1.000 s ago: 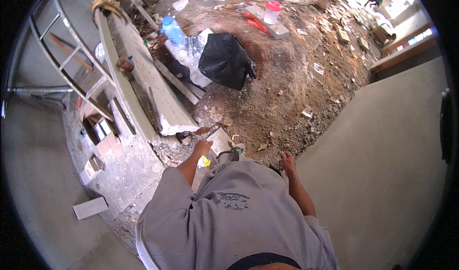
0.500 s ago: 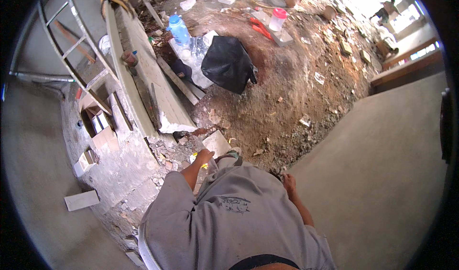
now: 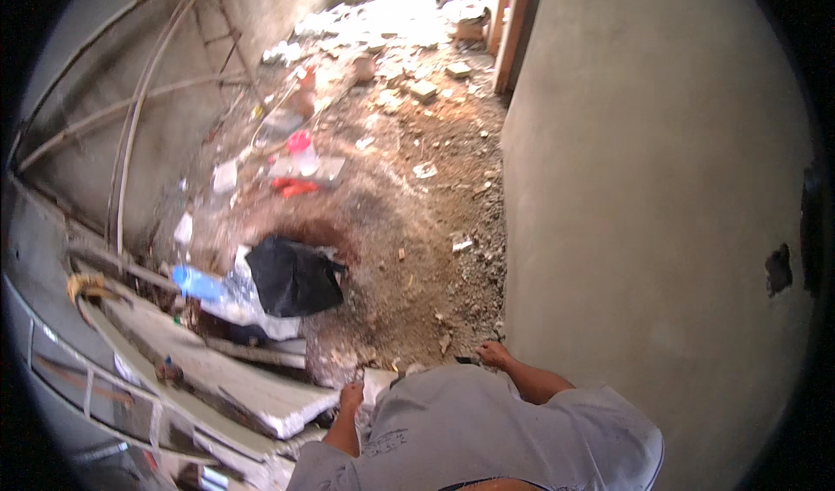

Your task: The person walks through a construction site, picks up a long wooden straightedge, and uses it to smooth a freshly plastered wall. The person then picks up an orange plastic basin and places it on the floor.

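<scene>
Low in the head view my left hand (image 3: 351,394) hangs beside my grey shirt, fingers curled. Just right of it a pale flat slab (image 3: 379,381) shows on the ground, partly covered by my body. My right hand (image 3: 493,354) is out in front of my right side near the foot of the wall, its fingers bent in. A small dark shape (image 3: 468,360) pokes out beside it; whether the hand touches it I cannot tell. What either hand holds, if anything, is hidden.
A plastered wall (image 3: 644,169) rises close on my right. Ahead left lie a black bag (image 3: 294,275), a blue bottle (image 3: 198,284), red-orange gloves or cloth (image 3: 295,187) and a pink-lidded container (image 3: 301,150). Long boards (image 3: 235,374) and a metal ladder (image 3: 87,391) flank my left; rubble (image 3: 409,91) covers the far ground.
My view has swung right and up, so the bag, boards and ladder now sit further left and lower. My right hand has come forward; both hands stay curled.
</scene>
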The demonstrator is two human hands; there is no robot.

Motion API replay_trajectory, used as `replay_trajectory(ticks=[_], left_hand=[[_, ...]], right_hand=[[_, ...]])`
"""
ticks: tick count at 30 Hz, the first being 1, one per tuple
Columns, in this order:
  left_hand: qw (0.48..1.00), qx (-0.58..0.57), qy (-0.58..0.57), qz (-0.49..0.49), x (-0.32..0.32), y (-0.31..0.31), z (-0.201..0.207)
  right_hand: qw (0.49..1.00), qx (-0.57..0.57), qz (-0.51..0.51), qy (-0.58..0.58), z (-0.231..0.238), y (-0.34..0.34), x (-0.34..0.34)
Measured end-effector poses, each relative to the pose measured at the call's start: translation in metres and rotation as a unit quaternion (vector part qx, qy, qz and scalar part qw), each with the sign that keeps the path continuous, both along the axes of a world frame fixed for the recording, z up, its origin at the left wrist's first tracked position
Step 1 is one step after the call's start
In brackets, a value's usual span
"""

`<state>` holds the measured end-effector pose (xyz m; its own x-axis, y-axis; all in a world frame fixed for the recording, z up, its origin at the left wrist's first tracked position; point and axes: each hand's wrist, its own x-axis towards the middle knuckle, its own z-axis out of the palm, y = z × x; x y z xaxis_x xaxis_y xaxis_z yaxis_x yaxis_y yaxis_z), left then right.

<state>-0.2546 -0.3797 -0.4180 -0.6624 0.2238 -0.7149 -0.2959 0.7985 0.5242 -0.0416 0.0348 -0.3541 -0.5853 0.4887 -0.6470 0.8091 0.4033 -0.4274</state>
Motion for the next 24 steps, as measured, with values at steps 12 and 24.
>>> replay_trajectory(ticks=[12, 24], left_hand=[[0.999, 0.044, 0.003, 0.019, -0.044, 0.041, 0.024], [0.998, 0.043, 0.02, -0.05, -0.016, 0.029, 0.023]], right_hand=[[0.999, 0.047, -0.015, -0.021, -0.016, -0.007, 0.039], [0.998, 0.017, -0.066, -0.002, -0.039, -0.014, 0.058]])
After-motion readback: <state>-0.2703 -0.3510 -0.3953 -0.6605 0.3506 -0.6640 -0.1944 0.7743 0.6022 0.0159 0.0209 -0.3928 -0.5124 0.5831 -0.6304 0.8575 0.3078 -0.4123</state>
